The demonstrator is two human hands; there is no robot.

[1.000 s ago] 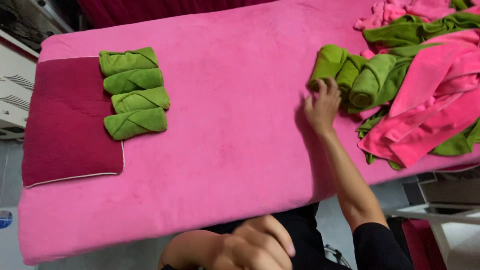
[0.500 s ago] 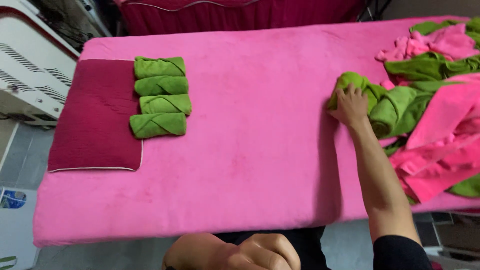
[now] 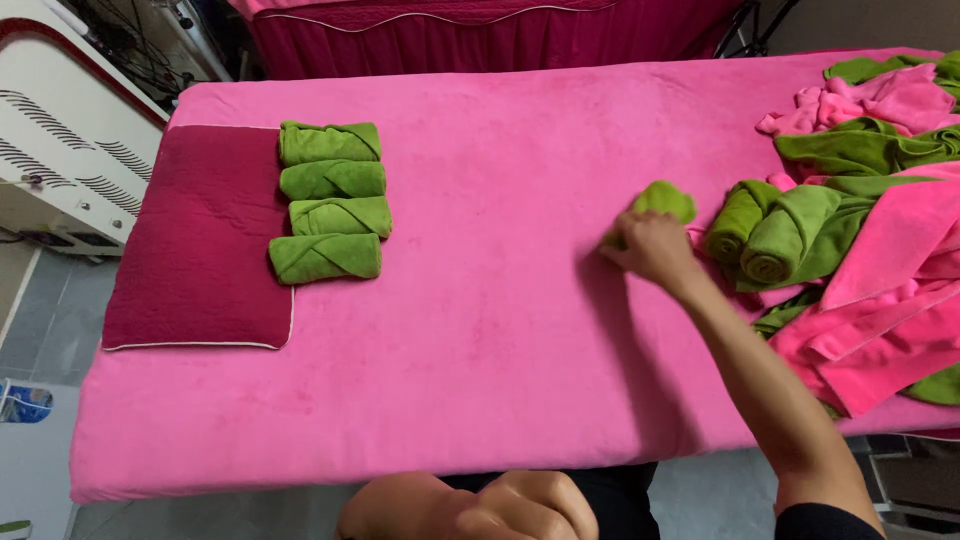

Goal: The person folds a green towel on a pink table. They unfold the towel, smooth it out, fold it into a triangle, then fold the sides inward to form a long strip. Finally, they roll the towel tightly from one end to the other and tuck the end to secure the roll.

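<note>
My right hand (image 3: 652, 246) grips a rolled green towel (image 3: 662, 201) and holds it low over the pink table cover (image 3: 480, 330), left of two more rolled green towels (image 3: 775, 232). Several rolled green towels (image 3: 328, 200) lie in a neat column at the left, beside a dark red cloth (image 3: 195, 235). My left hand (image 3: 500, 505) rests as a closed fist at the near edge, below the table, holding nothing.
A heap of loose pink and green towels (image 3: 880, 200) covers the right end of the table. A white cabinet (image 3: 70, 130) stands at the far left. A dark red skirted table (image 3: 480, 35) lies behind. Grey floor tiles show at the lower left.
My right hand has closed on one rolled green towel from the group at the right and carried it leftwards, away from the other two. My left fist stays put.
</note>
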